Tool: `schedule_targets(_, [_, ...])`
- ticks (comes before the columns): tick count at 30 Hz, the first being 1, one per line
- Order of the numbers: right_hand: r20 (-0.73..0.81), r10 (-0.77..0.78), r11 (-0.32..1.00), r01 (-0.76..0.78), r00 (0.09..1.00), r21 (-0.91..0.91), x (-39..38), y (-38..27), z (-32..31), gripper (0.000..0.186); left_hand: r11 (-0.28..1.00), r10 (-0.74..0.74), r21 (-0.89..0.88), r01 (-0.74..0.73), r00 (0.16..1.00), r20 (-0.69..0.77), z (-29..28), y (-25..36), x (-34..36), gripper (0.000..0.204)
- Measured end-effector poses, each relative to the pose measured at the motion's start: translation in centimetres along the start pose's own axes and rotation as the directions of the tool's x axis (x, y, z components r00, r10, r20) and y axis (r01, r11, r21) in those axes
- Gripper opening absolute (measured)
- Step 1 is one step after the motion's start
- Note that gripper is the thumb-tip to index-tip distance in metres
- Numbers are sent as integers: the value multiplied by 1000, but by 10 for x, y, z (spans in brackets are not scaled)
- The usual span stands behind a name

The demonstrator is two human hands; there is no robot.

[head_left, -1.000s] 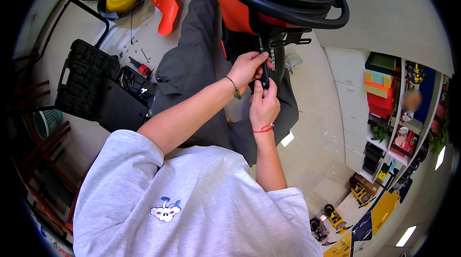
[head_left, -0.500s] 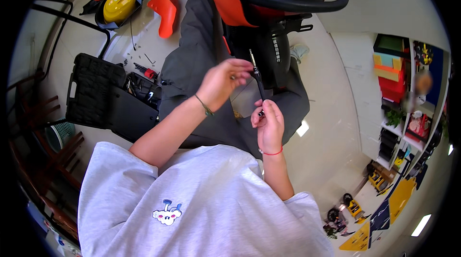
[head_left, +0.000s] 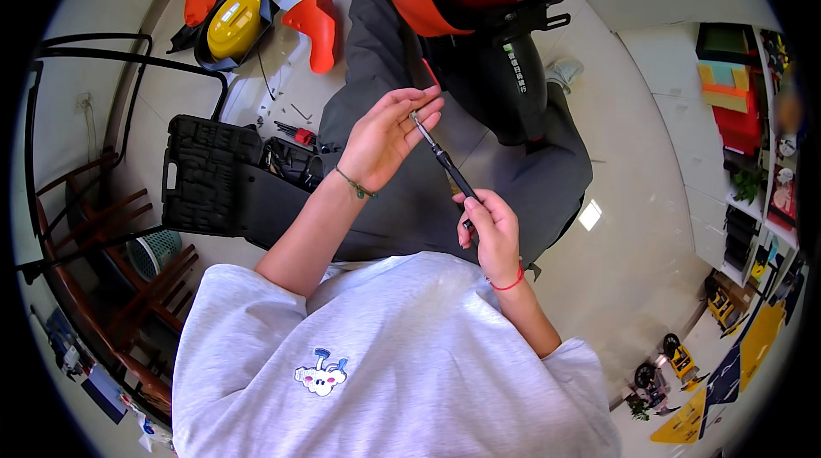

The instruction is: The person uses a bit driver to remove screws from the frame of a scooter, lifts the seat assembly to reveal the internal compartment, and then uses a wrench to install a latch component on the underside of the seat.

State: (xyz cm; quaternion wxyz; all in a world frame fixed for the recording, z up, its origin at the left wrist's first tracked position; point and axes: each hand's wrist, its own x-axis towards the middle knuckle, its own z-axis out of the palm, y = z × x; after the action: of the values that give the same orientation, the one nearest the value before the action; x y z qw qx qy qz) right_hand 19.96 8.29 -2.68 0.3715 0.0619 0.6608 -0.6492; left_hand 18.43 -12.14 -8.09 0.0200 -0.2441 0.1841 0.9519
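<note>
My right hand (head_left: 492,231) is closed around the dark handle of a long tool (head_left: 453,173), whose thin silver shaft angles up and leftward. My left hand (head_left: 382,137) is half turned palm up, fingers loosely bent and apart, with the silver tip at its fingers; whether a small piece lies there is too small to tell. Just beyond both hands, between my grey-trousered legs, stands an orange-and-black vehicle (head_left: 432,9) with a tubular black handle, a black bracket (head_left: 530,17) and a black lower housing (head_left: 487,94). Neither hand touches it.
An open black tool case (head_left: 205,171), hex keys (head_left: 299,134), small loose fasteners, a yellow-and-black part (head_left: 231,26) and orange panels (head_left: 312,30) lie at left. A tubular frame (head_left: 175,62), chairs and green basket (head_left: 154,257) are beside them. Shelving (head_left: 740,150) and yellow machines (head_left: 680,360) are at right.
The tool has left the vehicle's underside and tilted leftward. My left hand has let go of its shaft and turned its fingers to the tip. The view has shifted.
</note>
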Motion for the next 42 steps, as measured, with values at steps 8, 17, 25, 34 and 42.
schedule_targets(8, [-15, -39, 999, 39, 999, -13, -6, 5, -3, 20, 993, 91, 78, -94, 995, 37, 13, -5, -5, 22])
schedule_targets(17, [-27, -70, 998, 69, 997, -6, -8, 7, 4, 19, 981, 132, -145, -125, 990, 40, 16, -15, -7, 33])
schedule_targets(25, [-19, -72, 985, 74, 997, 158, -11, 4, 5, 20, 888, 152, -444, -119, 988, 40, 14, -18, -4, 29])
schedule_targets(34, [41, 5, 968, -15, 999, 249, -14, -3, 3, 25, 930, 244, -310, -199, 963, 115, 21, -20, -8, 30])
schedule_targets(42, [526, 141, 491, -521, 839, 699, -14, -13, -6, 32, 974, 227, -57, -219, 952, 204, 20, -5, -8, 29])
